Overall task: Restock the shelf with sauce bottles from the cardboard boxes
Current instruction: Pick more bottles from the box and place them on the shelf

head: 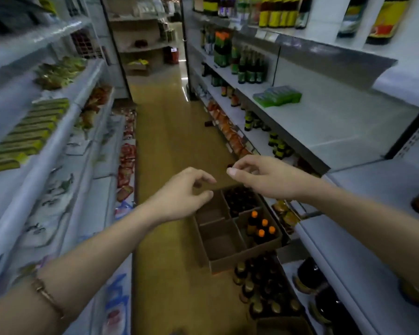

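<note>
Both bare arms reach out over the aisle, above a cardboard box (228,247) on the floor.

Left hand (179,194) hangs with loosely curled fingers, holding nothing; right hand (264,177) likewise, though blur leaves its fingertips unclear. Four orange-capped sauce bottles (260,227) stand upright in the box's right compartment, long axes vertical, caps up, beside the lower right shelf (324,240).

Orange-capped dark bottles (261,228) in brown cardboard box (228,259), yellowish floor (169,131)

Empty hands (179,192) above divided cardboard box (228,240)
</note>
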`<state>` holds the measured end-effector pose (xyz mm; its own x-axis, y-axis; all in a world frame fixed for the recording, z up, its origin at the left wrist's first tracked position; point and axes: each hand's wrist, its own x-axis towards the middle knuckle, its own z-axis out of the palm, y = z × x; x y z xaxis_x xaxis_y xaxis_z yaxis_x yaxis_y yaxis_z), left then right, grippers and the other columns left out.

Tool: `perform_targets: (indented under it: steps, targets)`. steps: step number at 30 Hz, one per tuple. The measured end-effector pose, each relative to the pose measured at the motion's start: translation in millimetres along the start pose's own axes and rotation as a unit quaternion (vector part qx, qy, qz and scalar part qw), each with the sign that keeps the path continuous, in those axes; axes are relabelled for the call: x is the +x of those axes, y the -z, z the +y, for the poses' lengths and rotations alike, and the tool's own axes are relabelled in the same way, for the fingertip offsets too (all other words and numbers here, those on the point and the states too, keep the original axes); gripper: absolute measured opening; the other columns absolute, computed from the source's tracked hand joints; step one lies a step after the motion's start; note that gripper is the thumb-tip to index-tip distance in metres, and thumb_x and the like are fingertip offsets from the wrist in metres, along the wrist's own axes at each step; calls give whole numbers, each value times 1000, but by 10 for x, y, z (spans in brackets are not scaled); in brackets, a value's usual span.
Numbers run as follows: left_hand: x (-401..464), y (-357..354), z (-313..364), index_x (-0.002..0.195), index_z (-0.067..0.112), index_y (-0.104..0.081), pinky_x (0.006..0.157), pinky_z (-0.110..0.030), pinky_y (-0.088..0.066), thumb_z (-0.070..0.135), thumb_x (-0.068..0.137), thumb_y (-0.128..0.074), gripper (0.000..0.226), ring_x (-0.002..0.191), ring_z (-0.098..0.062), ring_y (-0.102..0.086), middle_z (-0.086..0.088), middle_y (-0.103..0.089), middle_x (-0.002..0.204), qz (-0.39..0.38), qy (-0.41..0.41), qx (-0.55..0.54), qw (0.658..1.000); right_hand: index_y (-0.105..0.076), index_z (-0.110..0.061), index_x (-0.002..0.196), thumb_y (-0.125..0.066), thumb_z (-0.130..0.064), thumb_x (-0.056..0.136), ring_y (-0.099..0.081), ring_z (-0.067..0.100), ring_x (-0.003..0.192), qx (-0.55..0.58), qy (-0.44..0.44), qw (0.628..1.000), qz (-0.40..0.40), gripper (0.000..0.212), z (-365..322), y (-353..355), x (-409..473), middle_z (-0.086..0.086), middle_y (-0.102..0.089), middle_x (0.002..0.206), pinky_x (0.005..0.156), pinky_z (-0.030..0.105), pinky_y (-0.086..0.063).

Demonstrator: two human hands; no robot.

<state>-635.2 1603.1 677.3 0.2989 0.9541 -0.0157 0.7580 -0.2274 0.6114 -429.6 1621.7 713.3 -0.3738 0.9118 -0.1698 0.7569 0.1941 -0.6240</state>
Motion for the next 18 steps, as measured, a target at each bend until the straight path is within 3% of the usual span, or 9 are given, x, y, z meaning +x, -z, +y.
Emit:
perform_targets:
  steps: [2,5,11,18]
  targets:
    - [342,56,-165,116,28,-59,96,-27,-45,29,93,-59,23,111,-8,-53,7,-50,120,-26,-24,3,999,-56,-24,120,-43,-61,93,-58,7,91,-1,-29,999,16,47,12,8,257,-8,-60,103,75,28,-49]
    - [788,141,-357,121,23,-59,97,-29,-45,29,94,-58,28,113,-12,-53,2,-50,123,-70,-51,5,996,-58,-22,115,-43,-60,94,-61,16,95,4,-78,996,37,46,28,40,579,-1,-62,103,86,38,-52]
    - [1561,63,-479,121,21,-58,85,-19,-41,26,95,-57,27,106,-9,-52,5,-47,115,-125,-108,1,986,-58,-22,121,-44,-58,95,-58,14,100,20,-136,985,100,45,229,165,918,-3,-61,111,82,28,-45]
    - [2475,-447,-350,121,22,-58,84,-19,-42,24,96,-57,26,106,-8,-52,6,-48,115,-216,-157,-6,964,-56,-25,116,-45,-58,95,-56,13,100,53,-198,967,152,40,911,379,1205,-5,-58,110,79,26,-42]
